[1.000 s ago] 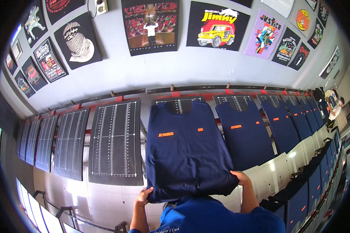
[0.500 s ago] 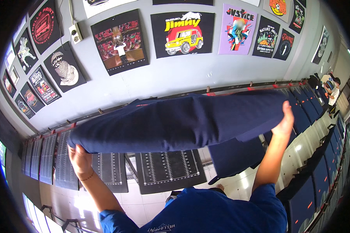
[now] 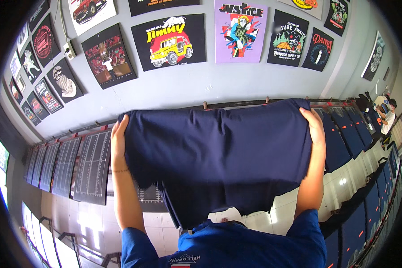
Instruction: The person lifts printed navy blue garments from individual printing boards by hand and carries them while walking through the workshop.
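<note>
A navy T-shirt (image 3: 219, 147) is stretched between my two raised hands, over the row of boards. My left hand (image 3: 119, 134) grips its left side near the top corner. On the opposite side, my right hand (image 3: 315, 123) has the upper right corner, thumb over the cloth. The upper edge is drawn nearly straight, with small folds in the middle. Dark navy fabric (image 3: 219, 196) shows below; whether it is the same shirt or one on a board, I cannot tell. A black board with white ruled marks (image 3: 150, 195) is mostly covered by the cloth.
More ruled black boards (image 3: 93, 167) line the rail to the left. Navy shirts lie on boards at the right (image 3: 335, 140) and along another row at lower right (image 3: 353, 223). A person (image 3: 388, 118) stands at the far right. Printed posters (image 3: 169, 42) cover the grey wall.
The shirt has gone from a long slanting bundle to a spread, hanging sheet. My left hand has risen and moved right; my right hand has moved slightly left. The view has shifted right.
</note>
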`<action>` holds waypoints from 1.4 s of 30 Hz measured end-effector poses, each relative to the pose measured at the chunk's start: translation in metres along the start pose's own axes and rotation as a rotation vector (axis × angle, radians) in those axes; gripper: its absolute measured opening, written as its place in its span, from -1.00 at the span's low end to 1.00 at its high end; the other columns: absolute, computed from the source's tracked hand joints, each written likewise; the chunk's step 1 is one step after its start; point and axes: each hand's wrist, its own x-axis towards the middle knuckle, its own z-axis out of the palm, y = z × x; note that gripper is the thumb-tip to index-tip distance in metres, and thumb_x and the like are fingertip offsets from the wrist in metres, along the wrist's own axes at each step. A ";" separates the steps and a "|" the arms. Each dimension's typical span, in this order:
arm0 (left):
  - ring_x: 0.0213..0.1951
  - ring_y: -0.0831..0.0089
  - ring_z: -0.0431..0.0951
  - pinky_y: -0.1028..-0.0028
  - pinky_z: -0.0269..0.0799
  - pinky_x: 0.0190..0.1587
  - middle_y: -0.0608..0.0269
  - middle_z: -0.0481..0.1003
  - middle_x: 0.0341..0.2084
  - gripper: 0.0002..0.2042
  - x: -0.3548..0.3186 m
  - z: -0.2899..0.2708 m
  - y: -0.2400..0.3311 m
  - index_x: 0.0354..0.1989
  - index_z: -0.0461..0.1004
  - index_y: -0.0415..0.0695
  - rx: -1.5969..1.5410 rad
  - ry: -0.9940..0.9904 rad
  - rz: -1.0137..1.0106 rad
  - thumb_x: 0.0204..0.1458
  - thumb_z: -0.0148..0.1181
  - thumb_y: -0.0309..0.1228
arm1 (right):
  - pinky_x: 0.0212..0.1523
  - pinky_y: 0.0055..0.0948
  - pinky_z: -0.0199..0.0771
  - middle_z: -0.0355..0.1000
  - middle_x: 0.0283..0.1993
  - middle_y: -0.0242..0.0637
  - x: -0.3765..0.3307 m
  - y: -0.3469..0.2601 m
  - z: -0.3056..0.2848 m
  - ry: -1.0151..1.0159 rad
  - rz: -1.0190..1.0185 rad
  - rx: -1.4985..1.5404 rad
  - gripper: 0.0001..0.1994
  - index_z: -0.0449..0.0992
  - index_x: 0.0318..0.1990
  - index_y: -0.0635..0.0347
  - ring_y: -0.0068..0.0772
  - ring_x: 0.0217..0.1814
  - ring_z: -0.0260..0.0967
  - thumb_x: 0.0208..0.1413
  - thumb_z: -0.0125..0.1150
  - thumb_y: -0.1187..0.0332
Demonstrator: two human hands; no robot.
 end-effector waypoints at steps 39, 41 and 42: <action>0.19 0.07 0.29 0.28 0.18 0.22 -0.19 0.28 0.14 -0.43 -0.280 0.033 -0.247 0.22 0.16 -0.29 0.546 -0.246 -0.535 0.11 0.02 -0.17 | 0.15 -0.36 0.24 0.35 0.15 -0.06 -0.150 0.343 -0.148 -0.002 0.447 -0.823 -0.29 0.30 0.15 0.37 -0.16 0.18 0.28 0.12 0.06 -0.15; 0.20 0.15 0.28 0.31 0.16 0.24 -0.10 0.23 0.19 -0.31 -0.286 0.009 -0.307 0.29 0.09 -0.21 0.066 -0.051 -1.041 0.14 -0.13 0.07 | 0.26 -0.35 0.10 0.14 0.31 -0.07 -0.131 0.357 -0.131 -0.013 0.708 -0.697 -0.19 0.18 0.25 0.33 -0.17 0.33 0.09 0.11 -0.07 -0.26; 0.21 0.19 0.27 0.32 0.15 0.25 -0.06 0.21 0.22 -0.25 -0.288 0.004 -0.322 0.33 0.06 -0.16 -0.188 0.036 -1.277 0.16 -0.20 0.20 | 0.32 -0.35 0.03 0.04 0.39 -0.08 -0.124 0.366 -0.128 -0.005 0.836 -0.627 -0.14 0.12 0.31 0.30 -0.18 0.41 0.00 0.11 -0.13 -0.32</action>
